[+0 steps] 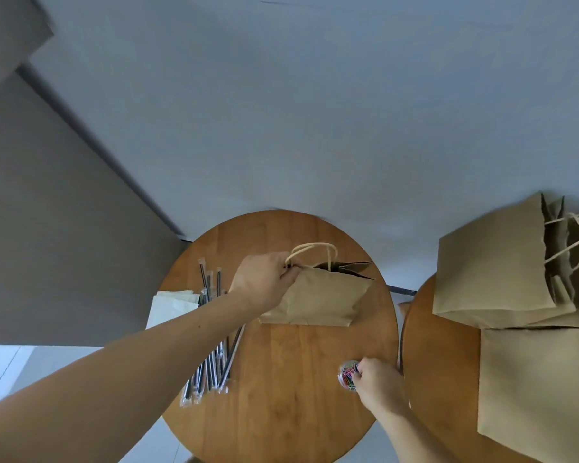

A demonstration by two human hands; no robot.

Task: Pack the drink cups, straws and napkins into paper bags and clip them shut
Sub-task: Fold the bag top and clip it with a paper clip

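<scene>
A brown paper bag (318,295) with twine handles stands on the round wooden table (281,379), its top partly open on the right side. My left hand (264,282) pinches the bag's top edge at its left end, by the handles. Near the table's right edge my right hand (378,382) has its fingers in a small clear tub of coloured paper clips (346,375); whether it holds a clip is hidden. Wrapped black straws (214,355) lie in a loose bundle on the left, partly under my left forearm. White napkins (171,305) lie at the far left edge.
A second round table (442,379) on the right carries two more brown paper bags, one standing with handles (495,272) and one flat (538,389) in front of it. A grey wall runs behind both tables. Pale floor shows at the lower left.
</scene>
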